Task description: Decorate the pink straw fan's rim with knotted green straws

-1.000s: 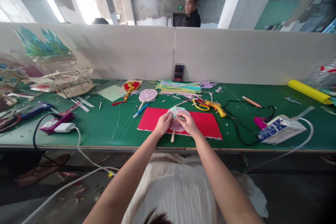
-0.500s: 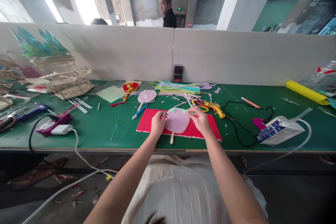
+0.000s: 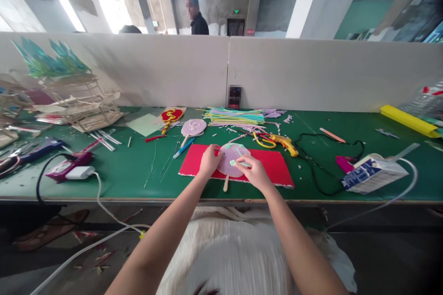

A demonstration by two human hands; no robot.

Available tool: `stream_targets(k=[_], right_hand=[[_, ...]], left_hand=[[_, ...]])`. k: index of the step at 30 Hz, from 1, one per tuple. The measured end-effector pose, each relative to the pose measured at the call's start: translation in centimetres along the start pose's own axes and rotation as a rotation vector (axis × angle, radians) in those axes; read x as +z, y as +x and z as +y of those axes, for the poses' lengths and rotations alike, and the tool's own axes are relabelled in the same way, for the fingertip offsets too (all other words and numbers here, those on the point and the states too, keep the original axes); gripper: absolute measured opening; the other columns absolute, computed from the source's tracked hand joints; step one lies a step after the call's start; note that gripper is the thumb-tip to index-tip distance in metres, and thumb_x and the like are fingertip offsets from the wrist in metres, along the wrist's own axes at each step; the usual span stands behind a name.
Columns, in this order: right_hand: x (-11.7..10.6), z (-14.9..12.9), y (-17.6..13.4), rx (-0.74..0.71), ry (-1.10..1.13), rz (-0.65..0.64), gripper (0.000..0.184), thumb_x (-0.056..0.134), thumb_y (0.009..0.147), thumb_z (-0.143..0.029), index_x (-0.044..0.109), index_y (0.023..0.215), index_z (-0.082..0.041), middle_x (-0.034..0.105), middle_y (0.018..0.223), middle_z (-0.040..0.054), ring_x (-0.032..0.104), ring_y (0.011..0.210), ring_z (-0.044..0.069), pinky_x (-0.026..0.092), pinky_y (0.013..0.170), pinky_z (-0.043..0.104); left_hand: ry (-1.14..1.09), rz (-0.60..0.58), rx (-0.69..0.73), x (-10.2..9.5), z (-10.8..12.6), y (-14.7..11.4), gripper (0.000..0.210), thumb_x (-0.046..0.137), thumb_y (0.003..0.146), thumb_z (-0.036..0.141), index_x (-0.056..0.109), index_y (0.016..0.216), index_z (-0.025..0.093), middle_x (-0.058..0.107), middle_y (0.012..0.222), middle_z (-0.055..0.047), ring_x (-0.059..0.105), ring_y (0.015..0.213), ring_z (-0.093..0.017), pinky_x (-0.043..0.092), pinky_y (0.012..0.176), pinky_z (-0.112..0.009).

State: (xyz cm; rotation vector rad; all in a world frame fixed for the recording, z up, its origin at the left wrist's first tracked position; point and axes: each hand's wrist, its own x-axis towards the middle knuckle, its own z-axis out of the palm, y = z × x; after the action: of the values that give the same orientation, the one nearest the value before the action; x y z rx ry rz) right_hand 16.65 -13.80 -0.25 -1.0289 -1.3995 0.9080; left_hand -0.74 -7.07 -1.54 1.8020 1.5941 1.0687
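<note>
A round lilac hand fan (image 3: 226, 156) with a short pale handle (image 3: 226, 183) lies on a red board (image 3: 277, 166), its handle over the near edge. Small mint-green pieces sit along its upper part. My left hand (image 3: 210, 161) grips the fan's left edge between thumb and fingers. Over the fan's lower right, my right hand (image 3: 256, 173) is closed on a mint-green pipe cleaner (image 3: 245, 164); its curled end rests at the fan's middle. The right fingers hide part of that strip.
Behind the board lie a heap of pastel pipe cleaners (image 3: 235, 115), another lilac fan (image 3: 194, 127), a red-and-yellow fan (image 3: 172, 115) and a yellow glue gun (image 3: 284, 144). A blue pen (image 3: 184, 147) is left of the board. A carton (image 3: 375, 173) and cables stand right.
My right hand has moved down and slightly left from the fan's upper right edge, bringing the mint-green pipe cleaner over its middle. My left hand stays at the left edge. A person behind moved left.
</note>
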Motion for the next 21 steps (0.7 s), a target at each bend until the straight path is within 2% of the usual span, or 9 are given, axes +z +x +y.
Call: stream_targets(k=[3,7,11,15,18,21], right_hand=[[-0.1,0.5,0.6,0.094,0.159,0.148,0.021,0.070,0.067,-0.041,0.067,0.076,-0.022,0.069,0.080,0.0028,0.062,0.084,0.022,0.048,0.082,0.038],[-0.8,1.7,1.4,0.201,0.399,0.291,0.022,0.069,0.068,-0.041,0.064,0.077,-0.022,0.070,0.079,0.0029,0.065,0.084,0.022,0.051,0.079,0.041],[-1.5,2.3,1.3,0.303,0.587,0.292,0.013,0.070,0.068,-0.036,0.064,0.072,-0.024,0.070,0.074,0.0032,0.066,0.083,0.023,0.053,0.078,0.047],[-1.0,2.0,1.0,0.398,0.722,0.266,0.004,0.067,0.072,-0.027,0.066,0.075,-0.025,0.069,0.075,0.0040,0.066,0.086,0.023,0.052,0.083,0.052],[0.0,1.7,1.1,0.476,0.796,0.281,0.003,0.066,0.072,-0.022,0.067,0.074,-0.025,0.069,0.078,0.0038,0.065,0.087,0.022,0.052,0.084,0.051],[0.9,1.4,1.3,0.538,0.849,0.315,0.005,0.064,0.073,-0.020,0.066,0.072,-0.025,0.069,0.077,0.0035,0.065,0.088,0.022,0.053,0.082,0.048]], left_hand=[[0.021,-0.034,-0.048,0.3,0.2,0.7,0.036,0.066,0.069,0.021,0.057,0.104,0.020,0.069,0.086,-0.005,0.062,0.078,-0.020,0.043,0.064,-0.027],[0.049,-0.039,-0.079,0.2,0.3,0.8,0.033,0.068,0.066,0.020,0.058,0.098,0.019,0.067,0.077,-0.004,0.061,0.071,-0.019,0.041,0.060,-0.025],[0.094,-0.020,-0.094,-0.2,0.0,-0.3,0.028,0.064,0.070,0.022,0.057,0.097,0.019,0.066,0.078,-0.004,0.060,0.071,-0.019,0.039,0.059,-0.025],[0.143,-0.028,-0.079,-0.6,-0.1,-1.3,0.027,0.063,0.073,0.023,0.055,0.098,0.018,0.065,0.077,-0.005,0.060,0.071,-0.020,0.040,0.060,-0.027],[0.185,-0.015,-0.033,-0.9,0.3,-1.9,0.026,0.059,0.077,0.024,0.055,0.101,0.016,0.064,0.083,-0.008,0.060,0.080,-0.024,0.043,0.067,-0.030],[0.239,0.038,0.029,-1.1,1.1,-2.9,0.025,0.051,0.084,0.026,0.055,0.106,0.015,0.061,0.103,-0.014,0.056,0.098,-0.027,0.043,0.080,-0.035]])
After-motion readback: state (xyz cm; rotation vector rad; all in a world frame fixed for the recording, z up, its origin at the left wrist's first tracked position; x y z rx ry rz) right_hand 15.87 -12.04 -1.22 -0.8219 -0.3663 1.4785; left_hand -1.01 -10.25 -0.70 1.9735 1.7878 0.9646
